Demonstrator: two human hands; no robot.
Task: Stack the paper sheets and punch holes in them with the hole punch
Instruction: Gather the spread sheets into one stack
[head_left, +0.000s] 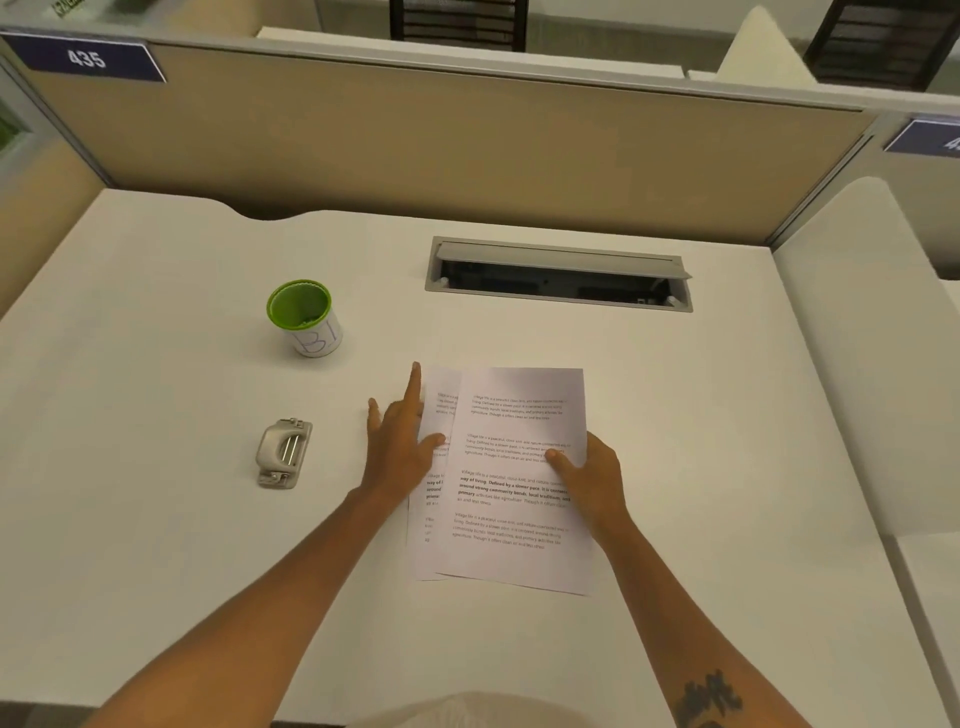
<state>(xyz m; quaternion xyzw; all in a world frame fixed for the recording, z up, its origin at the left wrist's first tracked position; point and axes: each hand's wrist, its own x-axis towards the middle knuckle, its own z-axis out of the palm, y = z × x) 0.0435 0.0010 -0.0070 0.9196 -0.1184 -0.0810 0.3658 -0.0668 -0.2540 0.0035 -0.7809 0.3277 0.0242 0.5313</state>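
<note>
**On the white desk, two hands square up printed sheets**

On the desk (156, 545), two printed paper sheets (519, 483) lie overlapped, the top sheet shifted right of the lower one. The left hand (400, 447) lies open and flat on the sheets' left edge, fingers spread, thumb on the paper. The right hand (589, 470) pinches the top sheet's right edge, thumb on top. The hole punch (284, 453) sits well left of the sheets, untouched. A green cup (304, 317) stands beyond the punch; a cable hatch (558, 275) lies beyond the sheets.
</note>
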